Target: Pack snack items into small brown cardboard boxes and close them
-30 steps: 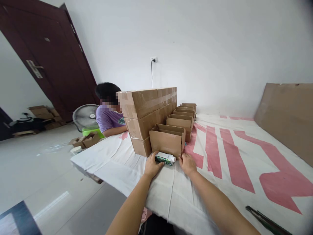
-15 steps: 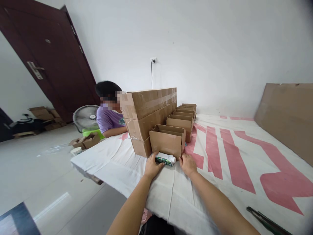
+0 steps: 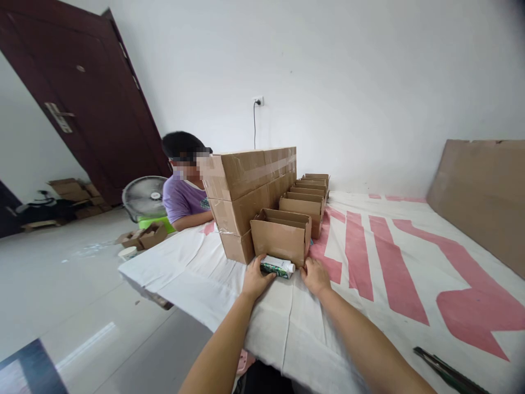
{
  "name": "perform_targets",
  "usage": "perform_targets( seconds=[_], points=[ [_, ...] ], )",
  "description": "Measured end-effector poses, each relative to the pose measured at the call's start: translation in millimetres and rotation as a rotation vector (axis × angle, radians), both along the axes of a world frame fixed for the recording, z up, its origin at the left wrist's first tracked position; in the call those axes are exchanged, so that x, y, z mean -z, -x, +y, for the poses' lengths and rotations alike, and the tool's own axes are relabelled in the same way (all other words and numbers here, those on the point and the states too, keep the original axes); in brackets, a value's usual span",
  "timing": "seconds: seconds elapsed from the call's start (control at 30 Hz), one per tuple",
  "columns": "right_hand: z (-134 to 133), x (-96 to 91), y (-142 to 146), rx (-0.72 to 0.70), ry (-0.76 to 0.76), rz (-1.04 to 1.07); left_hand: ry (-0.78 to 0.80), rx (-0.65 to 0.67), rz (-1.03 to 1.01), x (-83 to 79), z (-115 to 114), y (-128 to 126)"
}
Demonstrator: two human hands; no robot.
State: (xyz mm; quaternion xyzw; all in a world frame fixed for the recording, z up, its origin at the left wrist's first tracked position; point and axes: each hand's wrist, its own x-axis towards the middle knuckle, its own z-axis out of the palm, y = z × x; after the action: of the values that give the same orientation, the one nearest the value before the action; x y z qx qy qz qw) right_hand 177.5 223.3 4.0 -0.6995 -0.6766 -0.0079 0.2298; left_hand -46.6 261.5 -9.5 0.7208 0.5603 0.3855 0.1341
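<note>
A small white-and-green drink carton (image 3: pixel 277 266) with a white cap lies on its side on the cloth, along the front of an open cardboard box (image 3: pixel 281 241). My left hand (image 3: pixel 256 279) is closed around the carton's left end, thumb on the near side and index finger toward the box. At the box's lower right corner, my right hand (image 3: pixel 315 276) has its fingers curled against the cardboard, just right of the cap. Its fingertips are partly hidden. Behind this box, several more open cardboard boxes (image 3: pixel 301 207) stand in a row.
Taped cardboard boxes (image 3: pixel 244 175) are stacked as a wall on the left. Beyond it a person in a purple shirt (image 3: pixel 182 200) leans on the table. A utility knife (image 3: pixel 445 369) lies at the front right, and a large cardboard sheet (image 3: pixel 484 197) stands at the right.
The person's head behind the stacked boxes has shifted slightly right and up. My hands, the carton and the boxes look unmoved.
</note>
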Motion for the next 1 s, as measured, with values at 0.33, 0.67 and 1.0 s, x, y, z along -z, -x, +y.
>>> perform_targets(
  seconds=[0.33,0.67,1.0],
  points=[
    [-1.5,-2.0,-0.3,-0.005,0.007,-0.003,0.006,-0.004,0.010,-1.2,-1.2,0.1],
    [-0.8,-2.0,-0.5,0.000,0.015,-0.004,0.001,0.000,0.012,-1.0,-0.3,-0.2],
    [-2.2,-4.1,0.7,0.001,0.034,-0.011,0.004,-0.001,0.030,-5.0,-5.4,-1.4]
  ],
)
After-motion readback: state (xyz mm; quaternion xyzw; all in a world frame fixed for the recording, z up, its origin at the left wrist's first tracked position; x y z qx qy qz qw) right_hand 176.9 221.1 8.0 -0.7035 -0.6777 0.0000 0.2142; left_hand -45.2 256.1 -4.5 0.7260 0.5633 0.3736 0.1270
